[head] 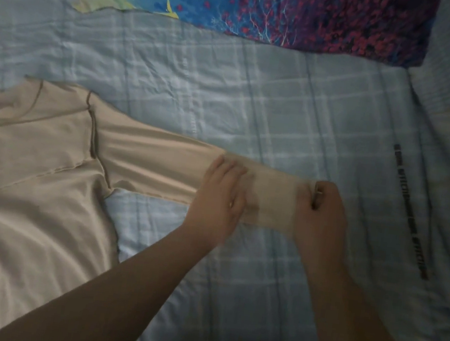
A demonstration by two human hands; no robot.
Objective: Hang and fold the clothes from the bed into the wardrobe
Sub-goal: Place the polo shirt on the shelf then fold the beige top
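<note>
A beige long-sleeved top [31, 173] lies spread flat on the bed, its body at the left and one sleeve [155, 167] stretched out to the right. My left hand [221, 198] lies flat on the sleeve near its end, fingers straight. My right hand [321, 211] grips the cuff end of the sleeve, fingers curled round the fabric. The collar sits at the far left edge. Both hands are slightly blurred.
The bed is covered by a pale blue checked quilt [283, 106]. A colourful blue, green and purple pillow [296, 11] lies along the top. A dark strip with lettering [410, 212] runs down the quilt at the right.
</note>
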